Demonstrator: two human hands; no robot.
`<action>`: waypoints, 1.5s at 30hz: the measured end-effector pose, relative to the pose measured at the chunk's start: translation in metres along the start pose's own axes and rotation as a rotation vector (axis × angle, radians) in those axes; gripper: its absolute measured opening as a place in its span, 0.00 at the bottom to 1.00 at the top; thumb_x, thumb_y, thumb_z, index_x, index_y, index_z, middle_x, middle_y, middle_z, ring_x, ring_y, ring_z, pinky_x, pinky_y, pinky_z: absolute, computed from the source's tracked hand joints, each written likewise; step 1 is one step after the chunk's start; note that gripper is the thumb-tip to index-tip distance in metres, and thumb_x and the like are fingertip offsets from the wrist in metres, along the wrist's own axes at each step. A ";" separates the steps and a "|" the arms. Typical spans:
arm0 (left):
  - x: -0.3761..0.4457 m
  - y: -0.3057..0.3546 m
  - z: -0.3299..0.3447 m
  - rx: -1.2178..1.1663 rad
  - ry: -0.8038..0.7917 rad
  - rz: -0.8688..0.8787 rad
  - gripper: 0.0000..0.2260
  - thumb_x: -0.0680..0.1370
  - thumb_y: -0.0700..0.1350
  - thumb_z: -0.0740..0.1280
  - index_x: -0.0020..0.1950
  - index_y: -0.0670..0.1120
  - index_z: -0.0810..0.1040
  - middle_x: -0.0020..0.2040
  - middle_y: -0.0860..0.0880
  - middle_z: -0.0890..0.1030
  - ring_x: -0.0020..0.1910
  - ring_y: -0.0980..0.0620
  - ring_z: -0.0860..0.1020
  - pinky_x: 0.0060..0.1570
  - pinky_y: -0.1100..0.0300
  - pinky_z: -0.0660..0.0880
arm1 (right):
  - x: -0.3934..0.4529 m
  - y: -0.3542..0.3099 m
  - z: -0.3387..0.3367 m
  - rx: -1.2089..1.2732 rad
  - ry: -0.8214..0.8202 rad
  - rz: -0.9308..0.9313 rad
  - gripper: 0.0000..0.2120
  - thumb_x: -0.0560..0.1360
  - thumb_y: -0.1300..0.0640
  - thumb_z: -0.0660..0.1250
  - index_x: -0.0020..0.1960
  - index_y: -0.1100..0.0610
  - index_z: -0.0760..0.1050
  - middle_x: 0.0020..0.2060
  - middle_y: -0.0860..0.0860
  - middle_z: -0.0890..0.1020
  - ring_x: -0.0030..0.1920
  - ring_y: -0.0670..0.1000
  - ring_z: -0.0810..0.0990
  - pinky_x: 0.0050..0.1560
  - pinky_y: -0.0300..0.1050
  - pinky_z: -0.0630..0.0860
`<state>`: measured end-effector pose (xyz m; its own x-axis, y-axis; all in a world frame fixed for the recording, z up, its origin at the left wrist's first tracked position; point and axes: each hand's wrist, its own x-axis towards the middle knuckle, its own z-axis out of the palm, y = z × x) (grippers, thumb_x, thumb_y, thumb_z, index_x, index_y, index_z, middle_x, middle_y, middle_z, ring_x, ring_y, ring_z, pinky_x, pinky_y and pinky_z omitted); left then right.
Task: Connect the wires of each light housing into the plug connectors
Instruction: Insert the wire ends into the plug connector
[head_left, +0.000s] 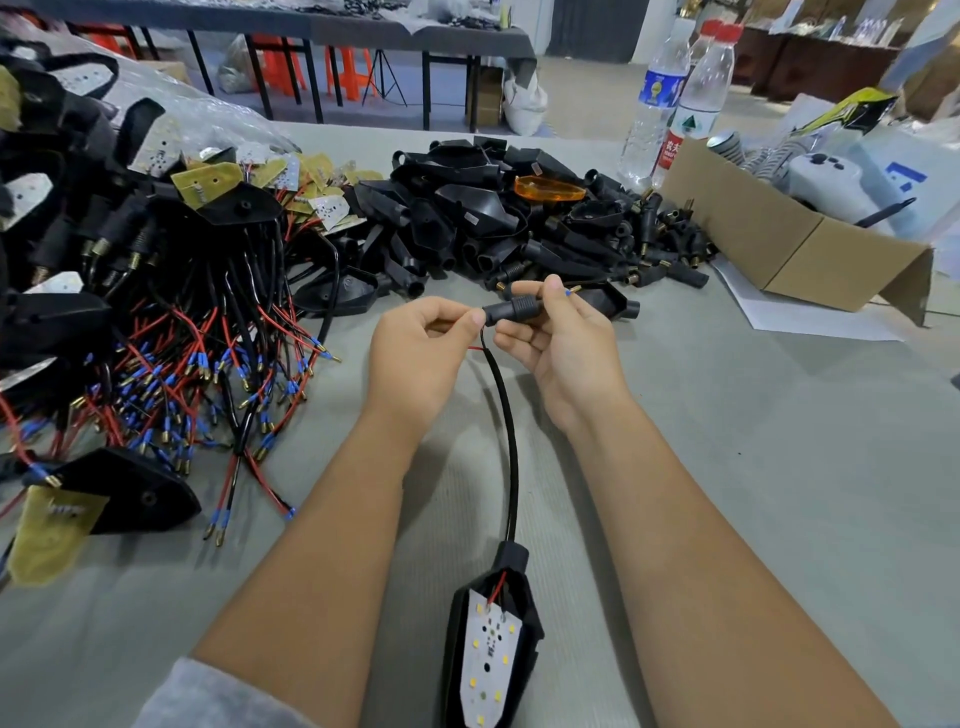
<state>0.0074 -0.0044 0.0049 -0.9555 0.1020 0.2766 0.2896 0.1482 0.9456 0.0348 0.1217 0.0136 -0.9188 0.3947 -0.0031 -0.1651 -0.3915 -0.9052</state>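
A black light housing (491, 649) with a white LED board lies near the table's front edge between my forearms. Its black sleeved cable (506, 415) runs up to my hands. My right hand (558, 343) grips a black plug connector (511, 309), and a blue-tipped wire end (571, 291) pokes out past its fingers. My left hand (421, 348) pinches the wire at the connector's left end. A short length of red wire (475, 348) shows below my left fingers.
A heap of wired housings with red and black blue-tipped leads (171, 364) fills the left. Loose black connectors and housings (519, 218) pile up behind my hands. An open cardboard box (779, 244) and two water bottles (675, 104) stand at the back right.
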 end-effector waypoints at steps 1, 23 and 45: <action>0.000 0.000 0.000 -0.003 -0.001 0.000 0.07 0.77 0.44 0.71 0.39 0.52 0.81 0.31 0.59 0.79 0.32 0.64 0.75 0.36 0.72 0.70 | 0.000 0.000 0.000 0.007 -0.003 0.004 0.16 0.84 0.53 0.57 0.50 0.62 0.78 0.35 0.57 0.81 0.31 0.48 0.81 0.36 0.40 0.80; -0.003 0.001 0.001 -0.008 -0.058 0.017 0.04 0.78 0.40 0.69 0.45 0.46 0.83 0.38 0.48 0.83 0.38 0.57 0.78 0.43 0.65 0.73 | -0.001 -0.006 -0.004 0.131 -0.033 0.100 0.21 0.85 0.50 0.52 0.53 0.62 0.79 0.32 0.54 0.82 0.32 0.49 0.82 0.38 0.41 0.81; 0.002 -0.001 -0.002 -0.101 0.021 -0.032 0.07 0.77 0.37 0.69 0.42 0.47 0.83 0.31 0.54 0.79 0.31 0.60 0.74 0.37 0.67 0.71 | -0.003 -0.005 0.002 0.028 -0.031 0.047 0.08 0.79 0.57 0.68 0.45 0.62 0.73 0.34 0.54 0.82 0.33 0.48 0.82 0.39 0.38 0.80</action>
<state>0.0050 -0.0064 0.0046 -0.9654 0.0783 0.2487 0.2530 0.0515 0.9661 0.0377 0.1211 0.0186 -0.9366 0.3490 -0.0319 -0.1306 -0.4320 -0.8923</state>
